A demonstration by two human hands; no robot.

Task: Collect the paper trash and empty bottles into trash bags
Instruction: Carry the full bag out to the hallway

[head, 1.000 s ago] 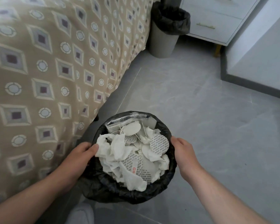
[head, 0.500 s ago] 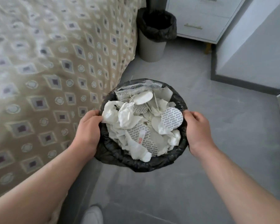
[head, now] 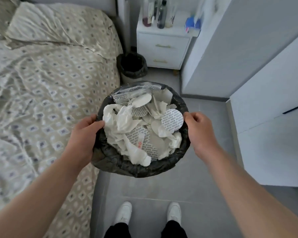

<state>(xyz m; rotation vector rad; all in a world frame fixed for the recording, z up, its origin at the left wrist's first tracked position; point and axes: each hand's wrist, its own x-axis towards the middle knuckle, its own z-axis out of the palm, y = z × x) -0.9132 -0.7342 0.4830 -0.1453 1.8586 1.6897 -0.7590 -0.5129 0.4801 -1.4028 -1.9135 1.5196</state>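
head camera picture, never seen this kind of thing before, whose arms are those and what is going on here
There is no machine here. A person wears a wide-angle camera on the head, looking forward and down, so the two arms are the wearer's own. This is the only view.

The left hand and the right hand grip opposite sides of a round bin lined with a black trash bag. It is heaped with paper trash: crumpled white tissue and round printed discs.

The wearer's white shoes stand on the grey floor below. On the left is a bed with a patterned cover. Further off, a second bin with a black bag stands beside a white nightstand that carries several bottles.
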